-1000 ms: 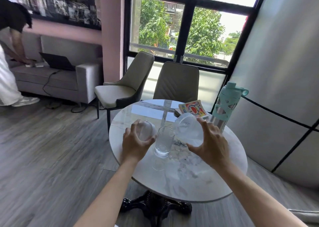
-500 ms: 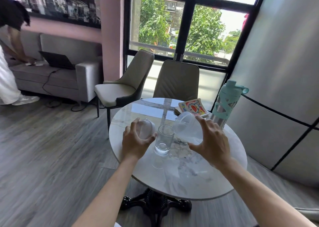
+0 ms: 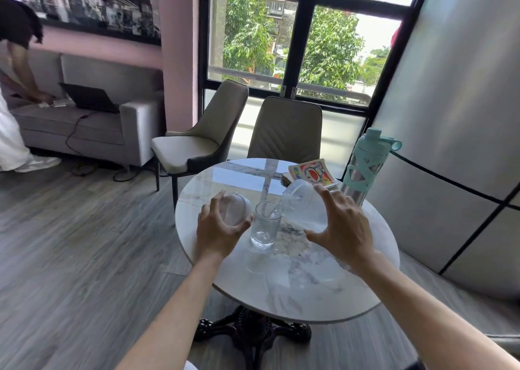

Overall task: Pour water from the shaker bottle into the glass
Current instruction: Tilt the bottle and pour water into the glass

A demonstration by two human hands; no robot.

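A clear drinking glass stands upright near the middle of the round marble table, with a little water in its bottom. My right hand grips a clear plastic shaker bottle tilted to the left, its mouth over the glass rim. A thin stream of water runs from it into the glass. To the left of the glass, my left hand holds the bottle's clear domed lid just above the table.
A teal-sleeved steel bottle and a colourful book sit at the table's far right edge. Two beige chairs stand behind the table. A person bends over a grey sofa at the far left.
The shaker bottle has tipped a little further towards the glass, and a stream of water now shows at its mouth. My left hand with the lid has stayed in place.
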